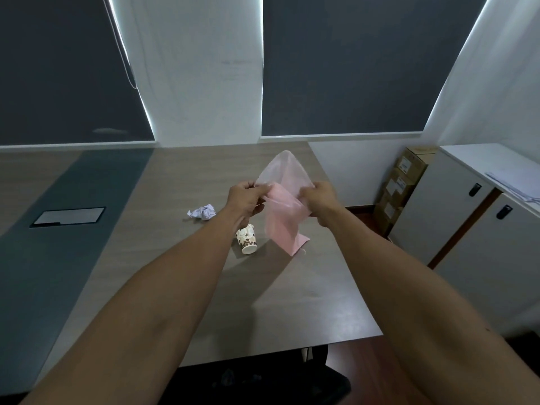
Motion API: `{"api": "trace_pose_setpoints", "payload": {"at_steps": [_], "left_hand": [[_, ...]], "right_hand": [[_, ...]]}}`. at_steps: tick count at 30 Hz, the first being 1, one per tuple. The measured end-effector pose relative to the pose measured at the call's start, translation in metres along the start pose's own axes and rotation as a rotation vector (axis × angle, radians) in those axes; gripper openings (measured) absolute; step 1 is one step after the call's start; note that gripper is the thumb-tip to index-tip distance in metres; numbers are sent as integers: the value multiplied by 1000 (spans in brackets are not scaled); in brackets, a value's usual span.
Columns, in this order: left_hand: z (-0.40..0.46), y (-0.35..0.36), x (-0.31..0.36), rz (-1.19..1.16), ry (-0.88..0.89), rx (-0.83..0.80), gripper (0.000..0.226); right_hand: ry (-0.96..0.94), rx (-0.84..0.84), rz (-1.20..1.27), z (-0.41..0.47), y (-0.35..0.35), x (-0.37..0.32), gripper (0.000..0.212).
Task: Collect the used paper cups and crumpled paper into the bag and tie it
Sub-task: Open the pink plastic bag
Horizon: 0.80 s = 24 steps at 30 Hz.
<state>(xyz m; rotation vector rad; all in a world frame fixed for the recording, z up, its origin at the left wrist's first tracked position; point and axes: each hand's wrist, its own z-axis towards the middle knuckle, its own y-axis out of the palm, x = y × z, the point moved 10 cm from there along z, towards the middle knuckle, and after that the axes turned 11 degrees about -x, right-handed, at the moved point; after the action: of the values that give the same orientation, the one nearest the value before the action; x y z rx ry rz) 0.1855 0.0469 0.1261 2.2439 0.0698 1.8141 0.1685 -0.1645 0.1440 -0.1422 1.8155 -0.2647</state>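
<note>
Grey blinds hung behind the bench (204, 287). Both hands, left hand (245, 200) and right hand (319, 200), pinched the pink bag (285, 226) mouth apart above it; next, probably loading the paper cup (247, 238) and crumpled paper (202, 213) lying nearby.

box labels: white stickers on the stacked cardboard boxes (401, 182), print too small to read
paper cup (247, 238): brown bean pattern, no text
elsewhere: nothing legible

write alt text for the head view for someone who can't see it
Two bare hands, left hand and right hand, hold a thin pink plastic bag open above a wooden table. A patterned paper cup and crumpled paper lie on it.
</note>
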Motion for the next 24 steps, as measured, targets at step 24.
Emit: {"api": "trace_pose_setpoints", "payload": {"at_steps": [24], "left_hand": [[-40, -87, -21, -371, -309, 388, 27]], "right_hand": [[314, 134, 913, 14, -91, 50, 23]]}}
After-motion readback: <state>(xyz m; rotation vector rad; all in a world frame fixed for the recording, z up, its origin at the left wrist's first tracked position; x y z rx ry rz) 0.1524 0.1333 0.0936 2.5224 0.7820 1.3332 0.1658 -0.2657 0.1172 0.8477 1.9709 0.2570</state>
